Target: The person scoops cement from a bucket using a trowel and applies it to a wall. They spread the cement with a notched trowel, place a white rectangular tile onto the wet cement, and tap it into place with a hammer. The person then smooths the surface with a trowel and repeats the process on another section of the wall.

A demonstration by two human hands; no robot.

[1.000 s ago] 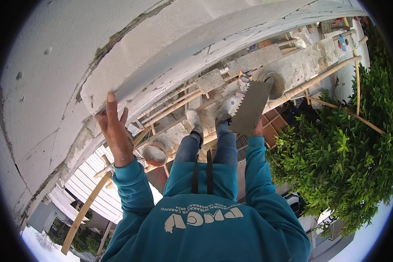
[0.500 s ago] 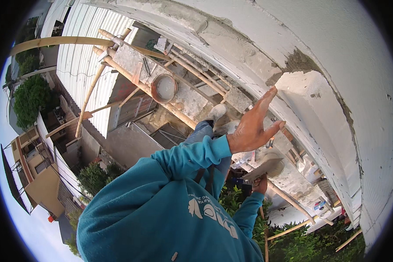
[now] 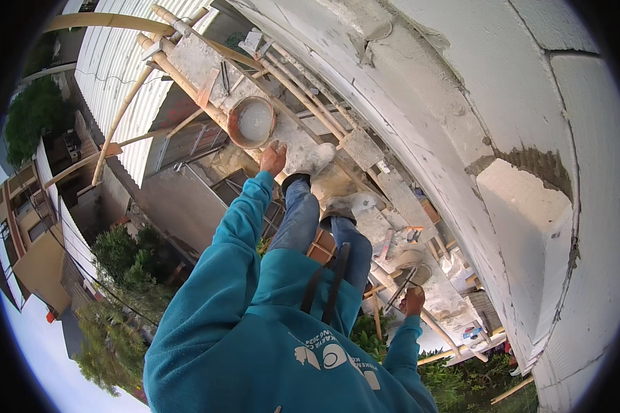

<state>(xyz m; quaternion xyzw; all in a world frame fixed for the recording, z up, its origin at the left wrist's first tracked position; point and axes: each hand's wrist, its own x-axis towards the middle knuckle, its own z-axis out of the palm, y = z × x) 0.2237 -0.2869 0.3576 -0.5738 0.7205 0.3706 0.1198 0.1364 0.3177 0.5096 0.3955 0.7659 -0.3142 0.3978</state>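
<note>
My left hand [image 3: 273, 159] hangs low beside a round mortar bucket [image 3: 253, 122] of pale, wet-looking mix, its fingers loosely bent with nothing seen in them. Down at the right, my right hand [image 3: 412, 301] is closed around a trowel [image 3: 399, 288], whose blade shows nearly edge-on. Below that blade, a second round container [image 3: 413, 274] sits on the planks, partly hidden. At the wall, a white block [image 3: 523, 203] is set below a patch of damp grey mortar [image 3: 545, 166].
I stand on a mortar-splashed plank platform [image 3: 293, 141] with bamboo poles [image 3: 186, 86] along it, high above the ground. The long white block wall [image 3: 461, 82] runs close on my right. An orange-and-black tool [image 3: 414, 233] lies on the planks. Rooftops and trees [image 3: 120, 258] are far below.
My left hand has come away from the block at the wall and down toward the bucket. The trowel in my right hand has turned from blade-flat to nearly edge-on. My view has shifted.
</note>
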